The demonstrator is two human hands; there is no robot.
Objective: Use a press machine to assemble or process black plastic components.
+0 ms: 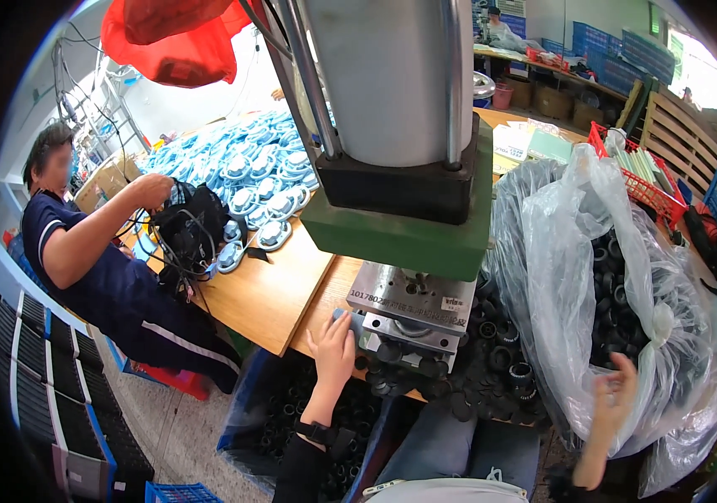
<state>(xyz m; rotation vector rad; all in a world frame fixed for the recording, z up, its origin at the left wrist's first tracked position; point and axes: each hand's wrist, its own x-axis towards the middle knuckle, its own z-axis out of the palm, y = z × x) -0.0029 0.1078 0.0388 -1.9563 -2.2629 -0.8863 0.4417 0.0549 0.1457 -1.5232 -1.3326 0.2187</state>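
Note:
My left hand (331,352) rests against the left side of the metal die (408,298), thumb apart from its fingers, nothing visible held. A small blue-grey piece (339,314) shows by its fingertips. Above the die stands a press with a green head (400,230) and a grey cylinder (379,75). Out to the right, my right hand (616,394) hangs in front of a clear plastic bag (551,222), fingers apart and slightly blurred, seemingly with nothing in them. Black ring-shaped parts (610,293) fill the bag. More black parts (501,360) lie heaped beside the die.
Below my left forearm, a blue crate (245,402) holds black parts. A co-worker (98,243) at the left handles a black bundle with cables (186,226). Light-blue parts (249,159) cover the wooden table (279,293). A red basket (652,197) stands far right.

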